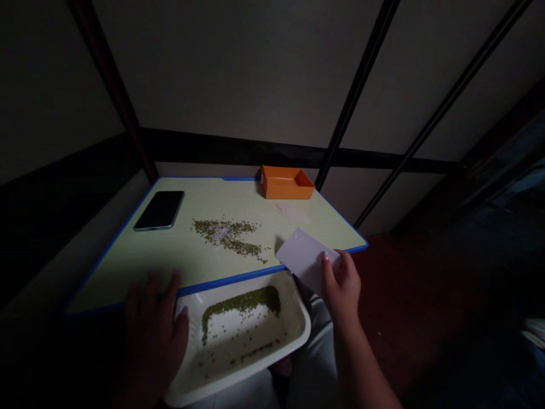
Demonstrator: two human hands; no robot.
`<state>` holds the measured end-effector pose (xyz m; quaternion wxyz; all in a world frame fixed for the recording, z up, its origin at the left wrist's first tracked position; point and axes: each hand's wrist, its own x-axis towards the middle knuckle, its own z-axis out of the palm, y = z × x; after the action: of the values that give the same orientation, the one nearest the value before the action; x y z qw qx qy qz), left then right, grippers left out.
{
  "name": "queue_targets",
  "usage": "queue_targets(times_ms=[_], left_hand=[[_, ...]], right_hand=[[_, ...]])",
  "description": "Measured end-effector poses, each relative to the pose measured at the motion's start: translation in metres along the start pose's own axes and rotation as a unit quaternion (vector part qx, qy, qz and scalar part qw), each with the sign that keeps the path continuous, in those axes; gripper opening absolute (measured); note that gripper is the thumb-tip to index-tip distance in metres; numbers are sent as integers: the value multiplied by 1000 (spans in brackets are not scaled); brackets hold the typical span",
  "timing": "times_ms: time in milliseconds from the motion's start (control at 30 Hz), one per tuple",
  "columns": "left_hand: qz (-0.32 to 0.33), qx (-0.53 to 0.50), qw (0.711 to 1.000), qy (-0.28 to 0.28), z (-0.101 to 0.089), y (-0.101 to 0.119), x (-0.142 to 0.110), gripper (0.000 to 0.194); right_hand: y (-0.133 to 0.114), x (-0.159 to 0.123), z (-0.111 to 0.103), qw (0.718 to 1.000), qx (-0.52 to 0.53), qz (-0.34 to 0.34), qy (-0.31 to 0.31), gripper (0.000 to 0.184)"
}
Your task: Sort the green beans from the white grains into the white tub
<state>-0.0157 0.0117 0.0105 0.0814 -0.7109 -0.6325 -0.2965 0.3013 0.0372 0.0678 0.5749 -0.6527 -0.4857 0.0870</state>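
Card (301,253): just past the tub's (294,304) far right corner, tilted over the table's (200,199) near edge; whether it touches the table I cannot tell. Probably light, thin, stiff, a little slippery; best pinched along its right edge.
Phone (159,210): beyond the tub, off to its left; lies flat, likely smooth and breakable, to be lifted by its long sides.
Left hand (155,312): at the tub's left end, fingers spread, nothing seen in it; too dark to tell whether it touches the rim.
Beans (242,246): strewn just beyond the tub, pale grains (219,234) among them; likely hard, light and quick to roll. More are banked inside the tub's far wall.
Box (289,190): farthest beyond the tub, toward its right; looks light and stiff, easily held by a wall.
Grains: another patch between box and tub.
Right hand (344,289): right of the tub, pinching the card's edge, thumb on top.
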Motion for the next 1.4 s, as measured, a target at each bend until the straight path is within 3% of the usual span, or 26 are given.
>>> queue_targets(times_ms=[100,367,633,767,1000,1400], left_hand=[[46,37,998,30,-1,4,1,60],[-66,97,991,-71,-15,22,4,57],[-61,121,986,-99,-21,13,9,60],[-48,98,989,-95,-15,16,5,58],[-63,99,991,-61,-5,44,-2,67],[-54,104,991,-59,-5,46,-1,65]], right_hand=[[-1,-2,1,1000,11,-4,-17,27],[-2,12,3,995,63,-23,-75,21],[10,41,13,984,109,-29,-136,20],[14,45,21,976,138,-28,-168,19],[16,57,37,960,173,-60,-210,23],[26,56,37,954,210,-40,-210,26]])
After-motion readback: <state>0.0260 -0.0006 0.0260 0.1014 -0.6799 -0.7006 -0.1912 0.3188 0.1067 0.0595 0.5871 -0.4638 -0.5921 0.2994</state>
